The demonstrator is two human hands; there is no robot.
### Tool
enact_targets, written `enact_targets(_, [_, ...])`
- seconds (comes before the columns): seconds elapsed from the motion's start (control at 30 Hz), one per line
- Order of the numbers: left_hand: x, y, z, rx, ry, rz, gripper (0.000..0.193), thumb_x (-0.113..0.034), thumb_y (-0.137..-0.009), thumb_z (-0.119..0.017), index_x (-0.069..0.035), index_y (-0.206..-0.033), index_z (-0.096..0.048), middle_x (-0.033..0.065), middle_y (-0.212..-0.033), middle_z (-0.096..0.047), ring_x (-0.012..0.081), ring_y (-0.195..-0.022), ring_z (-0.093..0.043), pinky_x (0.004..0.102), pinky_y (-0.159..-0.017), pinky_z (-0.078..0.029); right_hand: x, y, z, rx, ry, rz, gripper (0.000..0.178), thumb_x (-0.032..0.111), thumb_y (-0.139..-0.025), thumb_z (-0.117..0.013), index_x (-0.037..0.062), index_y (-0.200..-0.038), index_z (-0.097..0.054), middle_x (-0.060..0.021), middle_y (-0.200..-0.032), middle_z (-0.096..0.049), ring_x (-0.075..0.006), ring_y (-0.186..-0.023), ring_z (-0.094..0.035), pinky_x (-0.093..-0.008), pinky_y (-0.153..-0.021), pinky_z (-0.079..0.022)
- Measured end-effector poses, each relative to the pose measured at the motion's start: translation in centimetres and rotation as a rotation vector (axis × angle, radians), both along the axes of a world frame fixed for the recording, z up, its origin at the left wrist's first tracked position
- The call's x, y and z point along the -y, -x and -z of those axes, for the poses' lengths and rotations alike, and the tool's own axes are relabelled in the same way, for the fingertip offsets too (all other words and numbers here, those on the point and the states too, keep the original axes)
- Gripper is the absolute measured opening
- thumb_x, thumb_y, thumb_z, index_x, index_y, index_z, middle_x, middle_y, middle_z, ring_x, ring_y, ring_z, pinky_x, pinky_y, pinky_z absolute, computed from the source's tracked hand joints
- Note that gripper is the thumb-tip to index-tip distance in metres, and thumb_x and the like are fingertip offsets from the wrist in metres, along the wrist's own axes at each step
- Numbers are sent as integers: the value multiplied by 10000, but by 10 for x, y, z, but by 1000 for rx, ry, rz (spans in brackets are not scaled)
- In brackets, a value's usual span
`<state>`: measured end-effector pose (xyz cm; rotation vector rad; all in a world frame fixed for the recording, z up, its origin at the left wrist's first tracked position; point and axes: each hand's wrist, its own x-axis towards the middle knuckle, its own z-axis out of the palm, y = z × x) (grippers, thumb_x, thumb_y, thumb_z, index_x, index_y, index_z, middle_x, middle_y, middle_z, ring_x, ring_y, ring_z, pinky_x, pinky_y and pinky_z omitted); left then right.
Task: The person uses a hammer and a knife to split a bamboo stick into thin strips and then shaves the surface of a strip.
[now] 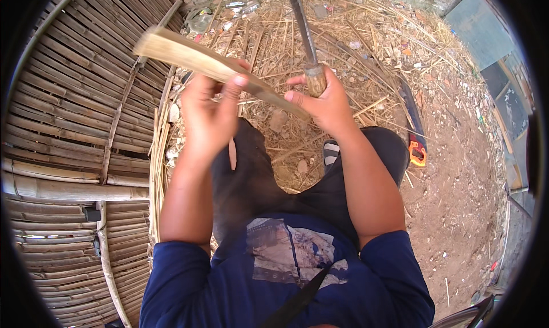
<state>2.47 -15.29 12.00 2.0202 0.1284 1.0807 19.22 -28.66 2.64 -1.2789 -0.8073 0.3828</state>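
Note:
A split bamboo piece (200, 59), pale at its blurred far-left end and darker toward the other, slants across in front of me. My left hand (209, 108) grips it near the middle, thumb on top. In my right hand (329, 102) is the wooden handle (315, 79) of a machete, its long dark blade (301, 25) pointing away from me and out of the upper edge. The bamboo's lower end lies by my right thumb; whether they touch I cannot tell.
Bamboo slat panels (63, 105) rise at the left. Bamboo shavings and strips (274, 48) litter the ground ahead. A handsaw with an orange handle (418, 150) lies to the right of my knee, on bare dirt (446, 213). Grey-blue boards (480, 30) stand at far right.

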Motion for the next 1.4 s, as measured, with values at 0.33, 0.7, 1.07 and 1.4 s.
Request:
enact_targets(0.33, [-44,45,-35,-93,-43,-119,159,-74,-977,-682,-22,-1126,-680,85,-1074,-722,140,-975,-669,272,-814,-528,23,-2,-29,-171,-33,40,439,138,-840,-838,26,-1140,-538,-72,-984,-718,-130,-843,-687,-288,-719,-550])
enact_targets(0.7, [-83,3,43,-283,-278,-141,167,-111,-910,-741,-61,-1069,-747,112,-921,-745,220,-861,-738,337,-752,-568,1,-3,-20,-231,26,91,369,219,-881,-801,33,-1090,-560,-12,-800,-611,-86,-558,-547,-258,-486,-461])
enact_targets(1.07, [-100,-29,43,-299,-261,-255,172,-206,-915,-743,-41,-955,-711,139,-871,-703,302,-717,-690,394,-652,-527,17,38,-57,-186,24,-102,345,259,-982,-672,24,-1190,-528,18,-701,-529,-68,-515,-496,-249,-490,-431])
enact_targets(1.4, [-92,-37,49,-180,-285,-385,233,-221,-898,-740,-17,-857,-634,153,-845,-652,401,-744,-635,459,-655,-504,1,87,-86,-112,115,-270,367,305,-989,-660,12,-1184,-554,-1,-723,-569,-69,-527,-540,-252,-487,-437])
